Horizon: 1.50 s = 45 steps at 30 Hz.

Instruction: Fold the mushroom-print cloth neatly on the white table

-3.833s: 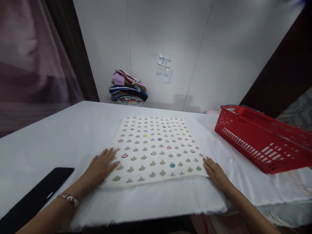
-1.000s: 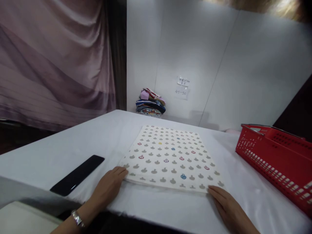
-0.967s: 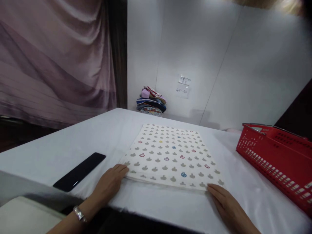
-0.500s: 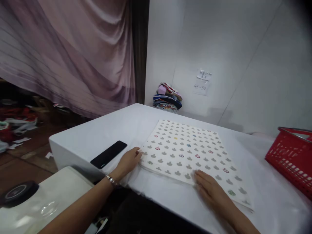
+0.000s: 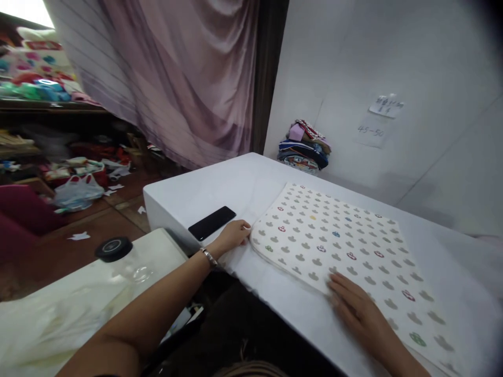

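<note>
Behind right fingers (image 5: 348,288), partly hidden cloth (image 5: 349,243)

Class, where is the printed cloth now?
In the head view, the printed cloth lies on the white table, right of the flat black object, with the left hand at its left corner.

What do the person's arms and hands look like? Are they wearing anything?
The left hand and right hand have no gloves, and both forearms are bare. A shiny, silver-coloured bracelet goes round the left wrist; nothing worn shows on the right.
</note>
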Each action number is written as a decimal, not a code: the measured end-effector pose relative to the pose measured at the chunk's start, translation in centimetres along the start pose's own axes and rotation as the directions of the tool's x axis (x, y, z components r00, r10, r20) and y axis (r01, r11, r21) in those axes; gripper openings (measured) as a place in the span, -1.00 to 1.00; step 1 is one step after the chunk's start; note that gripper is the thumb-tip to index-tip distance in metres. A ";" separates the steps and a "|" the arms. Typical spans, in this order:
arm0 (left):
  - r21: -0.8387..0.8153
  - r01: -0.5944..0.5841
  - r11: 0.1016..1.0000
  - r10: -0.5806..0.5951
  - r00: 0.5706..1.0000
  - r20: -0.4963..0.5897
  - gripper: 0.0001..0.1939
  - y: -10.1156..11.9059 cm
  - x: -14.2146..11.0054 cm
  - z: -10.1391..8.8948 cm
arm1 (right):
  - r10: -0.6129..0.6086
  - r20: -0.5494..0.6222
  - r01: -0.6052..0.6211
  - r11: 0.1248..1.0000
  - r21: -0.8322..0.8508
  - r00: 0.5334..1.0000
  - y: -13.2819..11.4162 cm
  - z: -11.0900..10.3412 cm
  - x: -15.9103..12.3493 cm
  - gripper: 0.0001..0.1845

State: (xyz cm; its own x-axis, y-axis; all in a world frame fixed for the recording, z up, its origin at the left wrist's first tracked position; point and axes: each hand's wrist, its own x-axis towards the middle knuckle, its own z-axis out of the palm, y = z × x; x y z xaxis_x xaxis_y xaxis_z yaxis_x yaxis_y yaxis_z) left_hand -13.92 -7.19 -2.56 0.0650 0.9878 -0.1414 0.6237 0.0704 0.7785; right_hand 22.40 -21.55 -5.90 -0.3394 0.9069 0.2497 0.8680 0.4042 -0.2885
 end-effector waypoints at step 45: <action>0.146 -0.065 0.987 0.095 0.973 -0.212 -0.82 1.3 -2.2 3.1 | 0.146 -0.057 -0.091 0.828 0.554 0.988 -11.4 7.5 17.7 -0.57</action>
State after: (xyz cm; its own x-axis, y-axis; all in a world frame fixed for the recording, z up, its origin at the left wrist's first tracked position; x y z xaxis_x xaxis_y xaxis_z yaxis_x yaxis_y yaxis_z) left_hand -10.81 -9.74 -3.17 -0.0421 0.9969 0.0662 0.7254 -0.0150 0.6881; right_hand 3.75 -9.20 -5.09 -0.1878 0.9480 0.2569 0.5482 0.3182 -0.7734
